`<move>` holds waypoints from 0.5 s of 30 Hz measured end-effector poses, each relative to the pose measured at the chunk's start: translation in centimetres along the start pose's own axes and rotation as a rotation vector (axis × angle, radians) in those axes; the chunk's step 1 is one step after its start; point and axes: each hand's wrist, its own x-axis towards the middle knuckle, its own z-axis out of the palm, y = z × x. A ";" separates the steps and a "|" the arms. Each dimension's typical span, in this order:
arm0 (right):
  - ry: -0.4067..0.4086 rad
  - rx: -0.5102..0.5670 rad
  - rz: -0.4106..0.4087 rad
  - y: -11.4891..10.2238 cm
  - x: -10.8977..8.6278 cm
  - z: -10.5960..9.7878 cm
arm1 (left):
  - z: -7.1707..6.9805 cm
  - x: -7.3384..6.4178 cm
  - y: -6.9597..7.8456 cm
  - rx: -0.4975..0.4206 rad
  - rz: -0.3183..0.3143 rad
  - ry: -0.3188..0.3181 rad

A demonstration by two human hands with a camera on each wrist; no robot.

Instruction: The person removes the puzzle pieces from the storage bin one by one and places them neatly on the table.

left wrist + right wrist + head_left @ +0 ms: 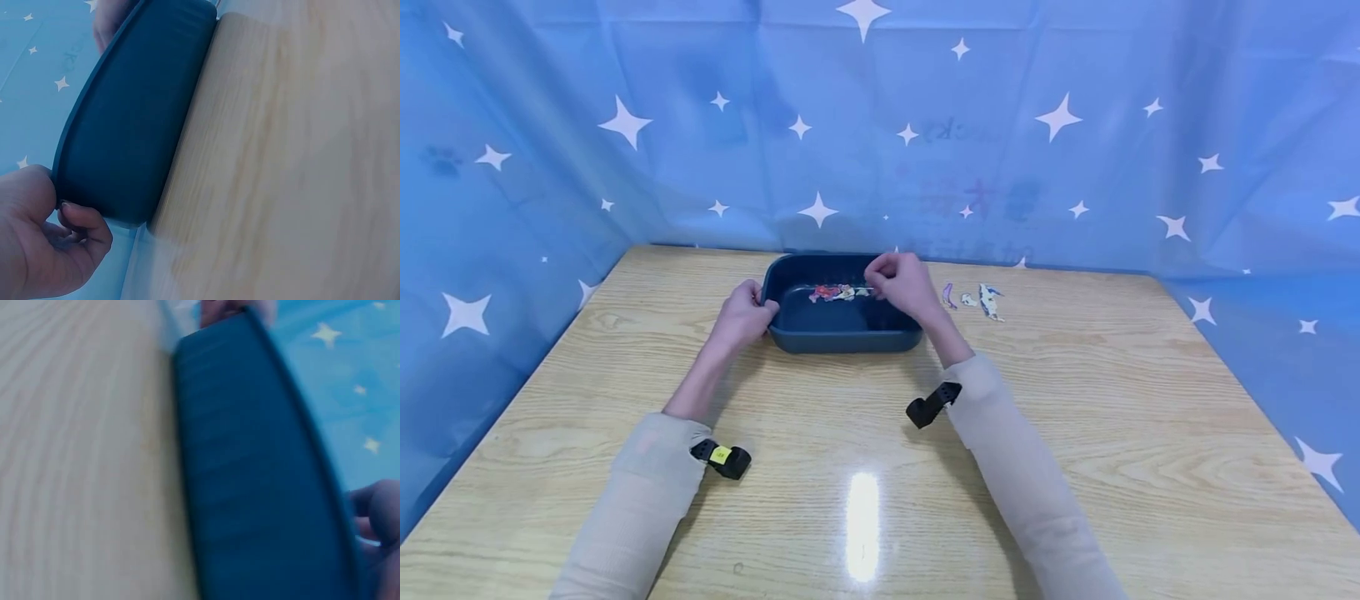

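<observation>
A dark blue rectangular bin [846,342] stands on the wooden table near its back edge. At the bin's left end, my left hand [747,314] grips the rim, thumb and curled fingers on either side of the wall [125,125]. Over the bin's right part, my right hand [904,282] pinches a thin pale flat piece [367,540], mostly hidden by the fingers. Several colourful paper-like cut-outs [831,293] lie inside the bin. Right of it, on the table, lie a purple cut-out [947,295], a small whitish one [967,300] and a larger blue-and-white one [990,302].
The light wooden table [1112,417] stretches in front and to both sides. Behind it hangs a blue curtain [880,150] with white stars, close to the bin's far side. A bright light reflection shows on the table's front middle.
</observation>
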 end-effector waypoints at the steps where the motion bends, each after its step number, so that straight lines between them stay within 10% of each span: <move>1: 0.021 0.047 -0.016 -0.1 -0.1 -0.4 | 0.0 0.0 0.1 0.003 0.002 0.000; 15: 0.159 0.282 0.021 0.6 -2.4 -6.4 | 0.2 0.1 -0.1 0.002 -0.003 -0.005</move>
